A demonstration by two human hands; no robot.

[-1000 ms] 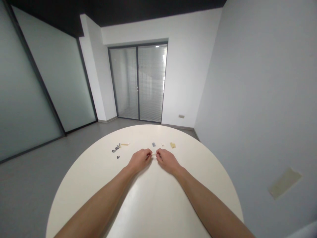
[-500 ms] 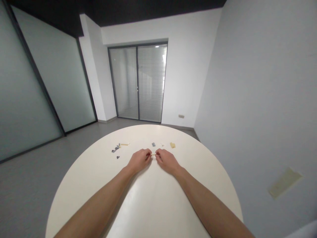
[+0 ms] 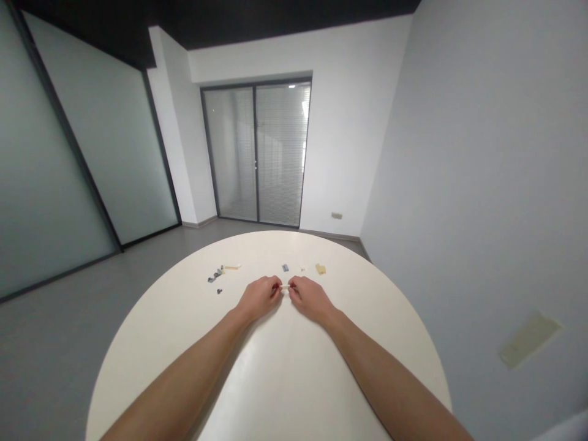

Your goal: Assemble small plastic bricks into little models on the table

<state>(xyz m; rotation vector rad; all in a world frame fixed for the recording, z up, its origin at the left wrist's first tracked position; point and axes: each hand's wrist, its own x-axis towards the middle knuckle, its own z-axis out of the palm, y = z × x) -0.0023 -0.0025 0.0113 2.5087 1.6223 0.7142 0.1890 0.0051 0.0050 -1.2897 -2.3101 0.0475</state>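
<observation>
Between my two hands runs a thin, pale, stick-like piece (image 3: 285,286), too small to name more exactly. My left hand (image 3: 261,297) is closed, its fingertips pinching the left end. From the other side my right hand (image 3: 309,296) pinches the right end, fingers curled. Both ends of the piece are hidden in the fingers. Just beyond the hands lie a small grey-blue piece (image 3: 285,267), a little white piece (image 3: 302,268) and a flat yellow piece (image 3: 320,269).
On the round white table (image 3: 275,380), to the left, sit a cluster of small dark grey pieces (image 3: 215,275), a thin yellow stick (image 3: 231,267) and a separate dark bit (image 3: 219,291). A white wall (image 3: 482,184) rises to the right of the table.
</observation>
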